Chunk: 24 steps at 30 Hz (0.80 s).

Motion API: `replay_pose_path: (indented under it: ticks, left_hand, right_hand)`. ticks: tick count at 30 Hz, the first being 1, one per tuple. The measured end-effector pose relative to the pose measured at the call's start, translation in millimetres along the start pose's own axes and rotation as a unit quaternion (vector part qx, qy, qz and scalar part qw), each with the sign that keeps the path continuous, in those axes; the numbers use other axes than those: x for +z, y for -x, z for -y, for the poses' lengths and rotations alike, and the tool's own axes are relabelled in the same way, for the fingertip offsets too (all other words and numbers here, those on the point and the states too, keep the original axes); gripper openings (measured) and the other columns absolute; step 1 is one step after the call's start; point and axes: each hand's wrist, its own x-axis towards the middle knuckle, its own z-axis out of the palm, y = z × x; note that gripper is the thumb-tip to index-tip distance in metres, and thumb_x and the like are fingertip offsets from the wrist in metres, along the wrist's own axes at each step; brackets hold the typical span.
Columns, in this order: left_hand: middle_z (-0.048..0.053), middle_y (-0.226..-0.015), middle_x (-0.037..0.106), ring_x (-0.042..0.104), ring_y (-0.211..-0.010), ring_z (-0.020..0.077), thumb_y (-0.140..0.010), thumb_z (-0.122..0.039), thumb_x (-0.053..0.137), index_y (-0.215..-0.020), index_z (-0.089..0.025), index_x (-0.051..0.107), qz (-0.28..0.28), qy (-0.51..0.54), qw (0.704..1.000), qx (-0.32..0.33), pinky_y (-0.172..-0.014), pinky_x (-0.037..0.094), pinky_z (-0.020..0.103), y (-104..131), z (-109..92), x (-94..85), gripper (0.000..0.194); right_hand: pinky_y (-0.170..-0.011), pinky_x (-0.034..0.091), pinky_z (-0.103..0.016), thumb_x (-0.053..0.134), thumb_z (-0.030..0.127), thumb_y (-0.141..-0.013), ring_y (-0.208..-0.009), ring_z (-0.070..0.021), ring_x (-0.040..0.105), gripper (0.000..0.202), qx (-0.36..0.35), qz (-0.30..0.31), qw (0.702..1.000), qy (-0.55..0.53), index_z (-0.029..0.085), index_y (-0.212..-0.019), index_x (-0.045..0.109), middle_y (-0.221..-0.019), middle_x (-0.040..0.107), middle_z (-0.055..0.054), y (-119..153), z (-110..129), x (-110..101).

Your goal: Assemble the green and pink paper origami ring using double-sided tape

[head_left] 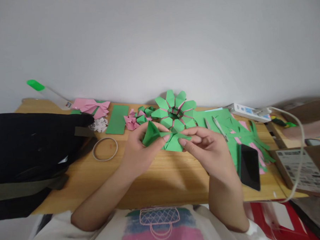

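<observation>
1. Paper (174, 144), green and folded, sits in front of us between our two hands, above the wooden table (157, 185); we take it as the centre of our clock.
2. Toward its 10 o'clock end we see one flap standing up in a sharp point, hollow and darker inside, like a small open cone. Toward 3 o'clock the rest is flatter and lighter, crossed by slanting folds.
3. Our left hand (140, 149) grips it from 9 o'clock, thumb along the front, other fingers partly hidden behind. Our right hand (216, 154) pinches it from 3 o'clock between thumb and fingers. We hold the hands close but apart, with the paper bridging them.
4. At 12 o'clock, just beyond, we have a ring of green petals (164, 113) edged in pink.
5. Between 10 and 11 o'clock lie pink and green folded pieces (130, 120); near 10, a flat green rectangle (117, 120); at 9, a roll of tape (93, 151).
6. Toward 4 o'clock we find a dark phone (249, 167) resting beside green and pink scraps.
</observation>
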Motion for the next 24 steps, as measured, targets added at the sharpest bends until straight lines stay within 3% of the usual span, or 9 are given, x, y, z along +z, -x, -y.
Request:
replay_pose_path:
  ticks: [9, 16, 20, 24]
  left_hand:
    - [-0.003, -0.076, 0.072, 0.067, -0.073, 0.0158, -0.073, -0.017, 0.073, -0.076, -0.022, 0.065, -0.002, -0.031, 0.999, 0.021, -0.068, 0.054, 0.027, -2.0, -4.2, 3.2, 0.010]
    - [-0.002, -0.074, 0.071, 0.066, -0.070, 0.0143, -0.071, -0.019, 0.072, -0.073, -0.019, 0.066, -0.030, -0.035, 0.999, 0.003, -0.065, 0.053, 0.025, -1.8, -5.7, 3.3, 0.006]
    - [-0.004, -0.067, 0.067, 0.058, -0.052, 0.0095, -0.070, -0.019, 0.073, -0.073, -0.019, 0.068, -0.038, 0.020, 0.999, -0.029, -0.048, 0.048, 0.021, -3.3, -2.3, 4.4, 0.006]
    - [-0.005, -0.063, 0.064, 0.057, -0.042, 0.0086, -0.071, -0.017, 0.070, -0.074, -0.018, 0.067, -0.018, 0.126, 0.989, -0.080, -0.039, 0.046, 0.020, -3.5, -2.0, 5.1, 0.005]
  right_hand:
    - [-0.044, 0.031, -0.021, 0.073, 0.030, -0.077, -0.045, -0.0073, 0.043, 0.012, 0.008, 0.007, 1.000, -0.005, 0.019, -0.078, 0.068, -0.049, 0.051, 0.006, -3.3, 1.5, 2.8]
    - [-0.044, 0.036, -0.022, 0.072, 0.032, -0.079, -0.046, -0.0088, 0.048, 0.012, -0.005, 0.005, 1.000, 0.002, 0.020, -0.081, 0.070, -0.051, 0.054, 0.005, -2.3, -2.3, 2.8]
    - [-0.052, 0.044, -0.023, 0.066, 0.023, -0.086, -0.056, -0.0099, 0.055, 0.016, -0.081, 0.003, 0.996, 0.033, 0.025, -0.101, 0.071, -0.066, 0.063, 0.003, -0.5, -3.1, 1.7]
    - [-0.072, 0.053, -0.026, 0.062, 0.010, -0.087, -0.089, -0.0139, 0.065, 0.022, -0.195, -0.013, 0.977, 0.089, 0.027, -0.098, 0.072, -0.096, 0.072, -0.001, -0.8, -1.9, -0.7]
